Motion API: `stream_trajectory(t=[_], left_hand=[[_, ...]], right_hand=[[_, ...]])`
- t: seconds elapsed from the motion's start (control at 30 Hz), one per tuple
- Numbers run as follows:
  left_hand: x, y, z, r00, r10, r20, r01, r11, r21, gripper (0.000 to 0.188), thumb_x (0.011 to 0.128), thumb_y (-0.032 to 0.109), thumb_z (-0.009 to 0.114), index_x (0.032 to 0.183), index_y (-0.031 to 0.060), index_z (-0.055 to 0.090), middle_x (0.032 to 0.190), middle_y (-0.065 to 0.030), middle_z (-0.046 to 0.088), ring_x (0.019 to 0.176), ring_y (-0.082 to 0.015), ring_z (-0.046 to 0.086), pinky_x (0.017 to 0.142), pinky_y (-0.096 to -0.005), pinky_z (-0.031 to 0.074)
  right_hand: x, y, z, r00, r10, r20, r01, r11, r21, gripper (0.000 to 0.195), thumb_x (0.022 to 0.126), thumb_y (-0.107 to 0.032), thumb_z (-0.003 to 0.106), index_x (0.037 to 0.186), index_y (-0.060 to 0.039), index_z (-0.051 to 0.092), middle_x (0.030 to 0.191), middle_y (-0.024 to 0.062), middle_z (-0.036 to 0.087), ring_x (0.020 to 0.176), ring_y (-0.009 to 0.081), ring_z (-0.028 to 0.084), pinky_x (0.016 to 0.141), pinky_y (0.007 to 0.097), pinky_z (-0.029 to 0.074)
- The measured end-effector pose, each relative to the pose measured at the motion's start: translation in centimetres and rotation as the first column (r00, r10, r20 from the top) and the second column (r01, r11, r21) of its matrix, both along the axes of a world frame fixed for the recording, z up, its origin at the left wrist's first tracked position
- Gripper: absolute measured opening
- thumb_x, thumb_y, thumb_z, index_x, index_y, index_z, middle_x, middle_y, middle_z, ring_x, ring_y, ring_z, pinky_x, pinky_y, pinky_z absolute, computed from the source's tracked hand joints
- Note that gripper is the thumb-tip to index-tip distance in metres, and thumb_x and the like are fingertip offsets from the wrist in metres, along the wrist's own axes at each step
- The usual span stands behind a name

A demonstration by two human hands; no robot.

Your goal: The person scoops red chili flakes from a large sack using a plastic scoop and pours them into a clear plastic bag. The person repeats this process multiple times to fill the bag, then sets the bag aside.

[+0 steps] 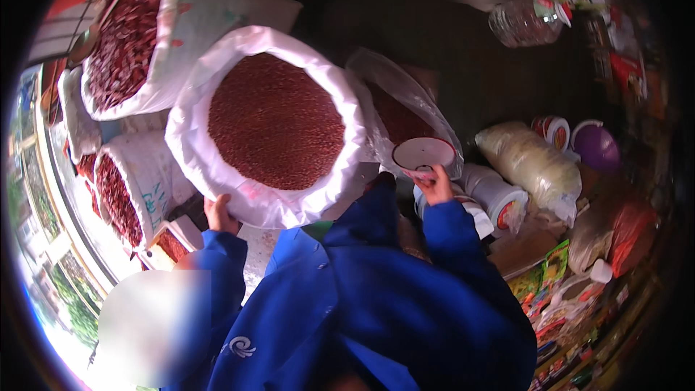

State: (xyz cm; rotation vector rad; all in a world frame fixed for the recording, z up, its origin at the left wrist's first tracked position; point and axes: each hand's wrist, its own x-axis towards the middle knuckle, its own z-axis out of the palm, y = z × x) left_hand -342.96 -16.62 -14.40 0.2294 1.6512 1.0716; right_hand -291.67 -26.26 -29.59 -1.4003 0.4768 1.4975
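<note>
Before me stands a white woven sack (187, 119) with its rim rolled outward. Small reddish-brown grains (277, 119) lie inside it, probably seeds or peppercorns. My left hand (220, 214) grips the rolled rim at the near left. In my right hand (436, 185) is a white bowl (423, 153) with a dark rim, tilted so that I look into it; no grains show in it. The bowl is over the near edge of a clear plastic bag (442, 119), which holds similar red-brown grains (396, 114) and stands just right of the sack.
Sacks of dried red chillies (127, 38) (119, 195) stand to the left. At right lie a filled plastic bag (529, 165), a white tub (502, 201) and a purple bucket (597, 146). A large clear bottle (526, 20) is farther back. Packaged goods (559, 304) line the lower right.
</note>
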Motion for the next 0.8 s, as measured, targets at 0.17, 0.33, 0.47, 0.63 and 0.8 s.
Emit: stream_trajectory(t=[0.17, 0.33, 0.47, 0.63, 0.8], left_hand=[[-0.4, -1.4, -1.7, 0.995, -0.033, 0.092, 0.034, 0.999, -0.013, 0.041, 0.074, 0.001, 0.056, 0.114, 0.0023, 0.047, 0.098, -0.0081, 0.057, 0.09, -0.0229, 0.056, 0.081, -0.0356, 0.045], [0.8, -2.7, -1.3, 0.976, -0.059, 0.207, 0.053, 0.998, 0.035, 0.036, 0.073, 0.001, 0.06, 0.108, 0.0034, 0.05, 0.093, -0.007, 0.058, 0.087, -0.022, 0.058, 0.079, -0.0367, 0.047], [1.9, -4.1, -1.3, 0.953, -0.026, 0.3, 0.01, 0.998, 0.055, 0.039, 0.071, -0.002, 0.058, 0.108, 0.0032, 0.05, 0.095, -0.0072, 0.058, 0.087, -0.0219, 0.059, 0.08, -0.0373, 0.048], [1.3, -4.6, -0.3, 0.908, 0.037, 0.416, -0.105, 0.984, 0.142, 0.044, 0.069, -0.007, 0.049, 0.112, 0.0, 0.051, 0.099, -0.0095, 0.06, 0.089, -0.0237, 0.059, 0.081, -0.0368, 0.048], [1.8, -4.5, -0.6, 0.88, 0.007, 0.475, -0.105, 0.978, 0.181, 0.047, 0.069, -0.005, 0.051, 0.115, 0.0011, 0.05, 0.103, -0.0085, 0.059, 0.095, -0.0225, 0.058, 0.084, -0.0357, 0.046]], right_hand=[[-3.9, 6.8, 18.9, 0.982, 0.152, 0.113, -0.183, 0.91, 0.372, 0.06, 0.071, -0.012, 0.057, 0.128, -0.0013, 0.04, 0.121, 0.0138, 0.051, 0.109, 0.0282, 0.051, 0.094, 0.0467, 0.043], [-15.0, 21.9, 25.7, 0.03, 0.241, 0.97, -1.0, -0.002, 0.031, 0.081, 0.062, -0.012, 0.066, 0.135, 0.0013, 0.031, 0.129, 0.0202, 0.04, 0.116, 0.0315, 0.044, 0.099, 0.0357, 0.035], [-26.4, 28.9, 20.8, -0.576, -0.025, 0.817, -0.783, -0.271, -0.56, 0.078, 0.059, -0.004, 0.065, 0.132, -0.0087, 0.037, 0.128, 0.0275, 0.034, 0.094, 0.0438, 0.056, 0.083, 0.0455, 0.047], [-26.3, 29.6, 14.2, -0.795, -0.015, 0.607, -0.575, -0.3, -0.761, 0.07, 0.061, -0.002, 0.061, 0.127, -0.0059, 0.039, 0.115, 0.0276, 0.04, 0.086, 0.043, 0.057, 0.076, 0.046, 0.049], [-23.1, 25.8, 11.1, -0.768, 0.415, 0.489, -0.627, -0.328, -0.706, 0.082, 0.051, -0.018, 0.073, 0.126, -0.0048, 0.043, 0.115, 0.0276, 0.047, 0.1, 0.0439, 0.052, 0.087, 0.0415, 0.046]])
